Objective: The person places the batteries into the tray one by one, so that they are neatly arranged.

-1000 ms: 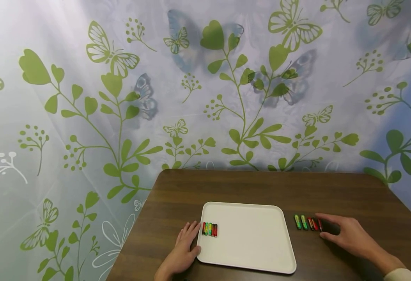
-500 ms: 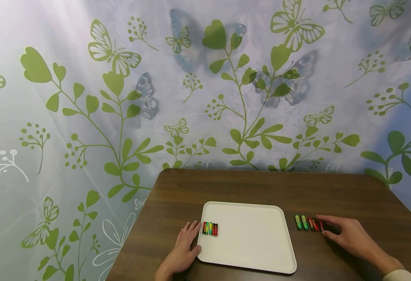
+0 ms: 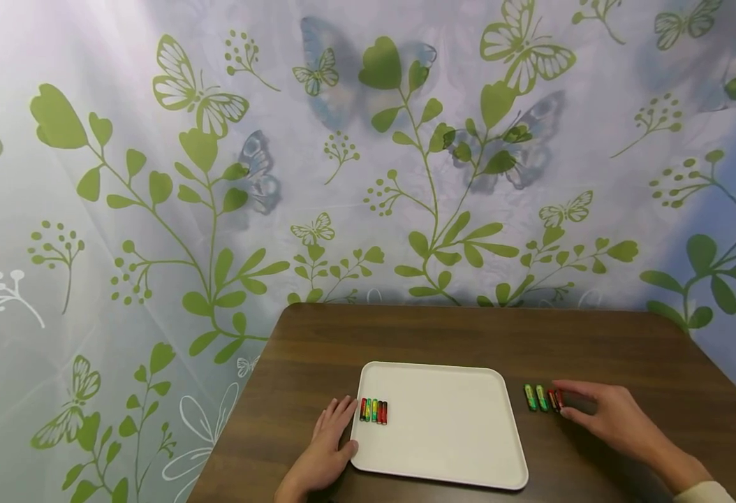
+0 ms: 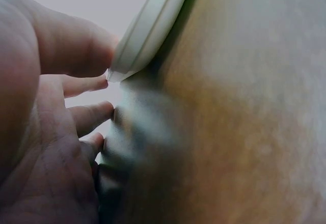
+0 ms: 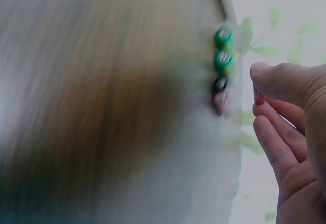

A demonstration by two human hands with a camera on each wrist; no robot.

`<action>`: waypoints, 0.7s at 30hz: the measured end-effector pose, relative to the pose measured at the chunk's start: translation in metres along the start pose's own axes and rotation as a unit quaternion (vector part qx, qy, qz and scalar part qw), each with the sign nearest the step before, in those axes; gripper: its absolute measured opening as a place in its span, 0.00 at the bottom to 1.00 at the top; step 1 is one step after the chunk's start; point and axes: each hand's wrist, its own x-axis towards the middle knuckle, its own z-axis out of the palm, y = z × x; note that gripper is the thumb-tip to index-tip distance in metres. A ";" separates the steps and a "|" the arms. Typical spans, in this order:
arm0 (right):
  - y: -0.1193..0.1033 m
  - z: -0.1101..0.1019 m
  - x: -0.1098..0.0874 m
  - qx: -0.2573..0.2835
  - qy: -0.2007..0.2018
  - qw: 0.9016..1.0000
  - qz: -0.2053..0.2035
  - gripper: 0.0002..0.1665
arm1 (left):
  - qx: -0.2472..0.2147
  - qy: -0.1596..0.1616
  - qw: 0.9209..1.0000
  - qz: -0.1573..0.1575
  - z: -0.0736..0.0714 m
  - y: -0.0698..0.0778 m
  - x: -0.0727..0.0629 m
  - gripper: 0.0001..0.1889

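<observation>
In the head view, my left hand (image 3: 327, 450) lies at the left side of the white tray (image 3: 450, 426), with its thumb and fingertips against the rim. The left wrist view shows that thumb touching the tray edge (image 4: 147, 25). Several red and green batteries (image 3: 374, 411) lie side by side on the tray near its left rim. My right hand (image 3: 613, 419) is over the table right of the tray. Between its thumb and fingers it pinches a red battery (image 5: 259, 98), mostly covered by the thumb. Two green batteries (image 3: 536, 397) and some red-and-black batteries (image 3: 554, 400) stand in a row beside it.
The tray rests on a dark brown wooden table (image 3: 468, 328). Behind the table hangs a curtain (image 3: 343, 175) printed with green leaves and butterflies.
My right hand has moved a little to the left, bringing the red battery from the row's right end toward its neighbours. My left hand stays at the tray rim.
</observation>
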 end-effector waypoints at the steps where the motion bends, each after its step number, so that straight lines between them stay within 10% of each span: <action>1: -0.004 0.001 0.002 0.005 0.001 1.000 -0.003 0.29 | -0.003 -0.001 1.000 -0.001 0.000 0.000 0.000 0.39; 21: -0.098 0.065 0.056 0.148 -0.036 0.988 -0.015 0.26 | 0.006 0.000 1.000 -0.012 0.001 -0.005 0.002 0.39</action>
